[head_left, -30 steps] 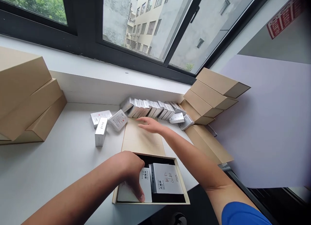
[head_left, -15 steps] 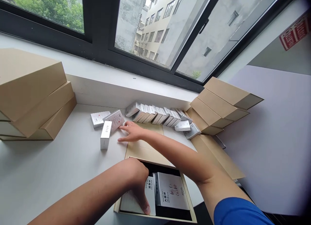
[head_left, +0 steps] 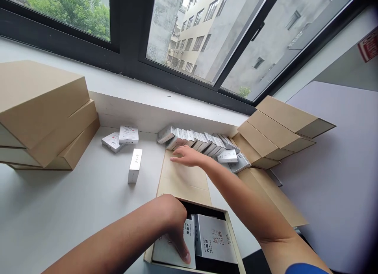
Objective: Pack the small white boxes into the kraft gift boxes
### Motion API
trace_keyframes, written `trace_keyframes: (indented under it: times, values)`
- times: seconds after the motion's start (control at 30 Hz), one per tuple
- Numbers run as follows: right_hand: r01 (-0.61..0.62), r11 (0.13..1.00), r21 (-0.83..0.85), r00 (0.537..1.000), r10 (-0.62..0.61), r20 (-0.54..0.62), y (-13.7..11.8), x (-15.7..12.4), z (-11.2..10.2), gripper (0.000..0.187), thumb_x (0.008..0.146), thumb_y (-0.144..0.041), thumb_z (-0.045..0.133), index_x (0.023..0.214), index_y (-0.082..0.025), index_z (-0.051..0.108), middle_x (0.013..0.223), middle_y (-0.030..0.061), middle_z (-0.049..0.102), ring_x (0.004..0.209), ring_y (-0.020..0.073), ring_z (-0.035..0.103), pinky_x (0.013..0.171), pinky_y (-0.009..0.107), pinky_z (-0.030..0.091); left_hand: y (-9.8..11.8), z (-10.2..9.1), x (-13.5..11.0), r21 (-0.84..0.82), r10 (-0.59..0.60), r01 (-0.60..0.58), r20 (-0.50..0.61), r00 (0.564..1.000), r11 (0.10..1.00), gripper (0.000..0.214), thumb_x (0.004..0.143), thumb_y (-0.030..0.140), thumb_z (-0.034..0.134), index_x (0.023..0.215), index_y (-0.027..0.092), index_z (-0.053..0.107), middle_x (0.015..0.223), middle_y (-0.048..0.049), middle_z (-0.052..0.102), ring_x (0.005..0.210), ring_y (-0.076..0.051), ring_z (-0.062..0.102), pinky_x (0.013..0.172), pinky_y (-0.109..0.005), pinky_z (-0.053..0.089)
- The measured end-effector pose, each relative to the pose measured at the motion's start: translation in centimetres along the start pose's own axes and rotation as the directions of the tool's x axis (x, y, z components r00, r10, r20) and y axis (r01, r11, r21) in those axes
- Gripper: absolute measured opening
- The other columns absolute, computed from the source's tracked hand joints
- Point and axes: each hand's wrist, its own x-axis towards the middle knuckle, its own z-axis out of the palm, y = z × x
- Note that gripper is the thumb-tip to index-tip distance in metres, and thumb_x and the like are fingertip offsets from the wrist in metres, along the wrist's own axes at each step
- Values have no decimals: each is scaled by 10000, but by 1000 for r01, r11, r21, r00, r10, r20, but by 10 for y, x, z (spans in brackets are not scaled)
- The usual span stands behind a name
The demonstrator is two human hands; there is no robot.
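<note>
A black-framed window point(head_left: 189, 41) above a white table point(head_left: 59, 211) shows grey daylit buildings.

Left of me: tan cartons point(head_left: 44, 112) stacked on my bench point(head_left: 73, 211).
Right of me: more tan cartons point(head_left: 280, 132), leaning stepwise.
Ahead: window point(head_left: 189, 33), with buildings and trees outside.
Far right: white board point(head_left: 339, 167).

I get even, soft daylight from the window point(head_left: 189, 41) beyond my fingers; the scene is bright, with no harsh glare on the white worktop point(head_left: 73, 211). Shadows are faint: a pale one under the left forearm, a darker one inside the open box point(head_left: 233, 242) below the left hand's point(head_left: 174, 222) fingers. The lens bends straight lines toward the edges, and the corners darken. Focus is sharp throughout; the right hand point(head_left: 189, 157) shows slight motion softness.
</note>
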Motion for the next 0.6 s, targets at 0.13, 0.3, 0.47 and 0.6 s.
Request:
trace_keyframes:
  times: [0.13, 0.3, 0.47, 0.6]
  values:
    - [-141, 987, -79, 988, 136, -67, 45, -5, 16, 495, 981, -579, 499, 1250, -218, 704, 1332, 149, 660, 1343, 396, 513, 1096, 558, 433, 1, -1, -4, 7, -15, 15, -21, 1000, 1000, 497, 622, 593, 832, 890, 176, 791, 942, -148, 790, 869, -371, 741, 731, -430, 597]
    - [-175, 982, -74, 977, 163, -140, 50, 17, 32, 638, 929, -663, 550, 1403, -241, 607, 1484, 134, 566, 1380, 399, 472, 1128, 527, 401, 5, 4, -6, 3, -49, 49, 18, 999, 999, 534, 591, 579, 848, 980, 221, 775, 981, -107, 792, 884, -343, 742, 736, -411, 599]
    - [-240, 971, -16, 945, 230, -233, 28, 40, 36, 668, 933, -746, 468, 1277, -219, 690, 1305, 145, 683, 1255, 382, 586, 1036, 454, 470, 7, 9, -4, -16, -67, 68, 25, 997, 998, 575, 590, 569, 846, 1046, 226, 775, 973, -86, 792, 888, -329, 744, 771, -400, 602]
    - [-246, 969, 8, 918, 235, -321, 10, 56, 38, 580, 1041, -595, 344, 1199, -179, 717, 1229, 169, 699, 1204, 358, 616, 1001, 449, 473, 7, 8, -3, -5, -58, 59, 31, 998, 998, 573, 594, 576, 849, 1022, 200, 784, 935, -100, 793, 856, -345, 743, 751, -421, 603]
